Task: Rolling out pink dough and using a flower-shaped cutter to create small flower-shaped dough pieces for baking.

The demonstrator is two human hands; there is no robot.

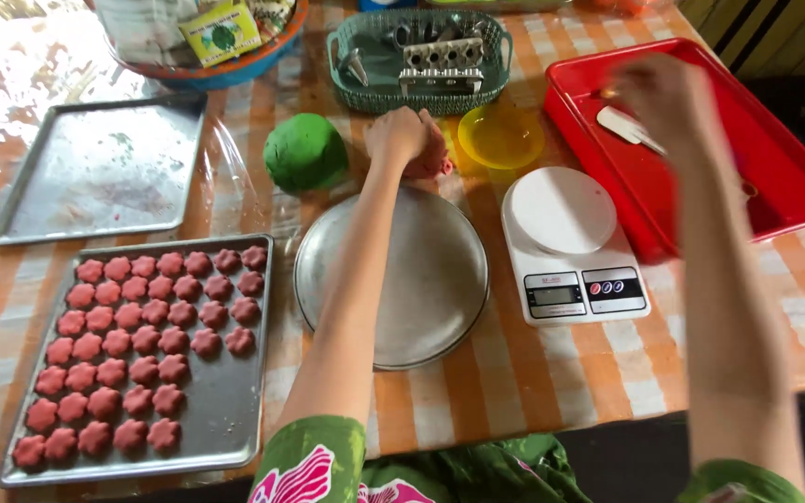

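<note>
My left hand (401, 136) rests closed on a lump of pink dough (436, 164) just beyond the round metal plate (440, 307). A green dough ball (305, 154) lies to its left. My right hand (661, 93), blurred by motion, hovers over the red tray (794, 177) near a white-handled tool (628, 127); whether it holds anything I cannot tell. A baking tray (225, 410) at the front left carries several pink flower-shaped cookies (132, 345).
A white kitchen scale (570, 247) stands right of the plate. Behind it are a yellow bowl (501, 136), a green basket with metal moulds (421, 61), an empty baking tray (95, 172) and a blue-orange basin (216, 70). The table's front edge runs near my body.
</note>
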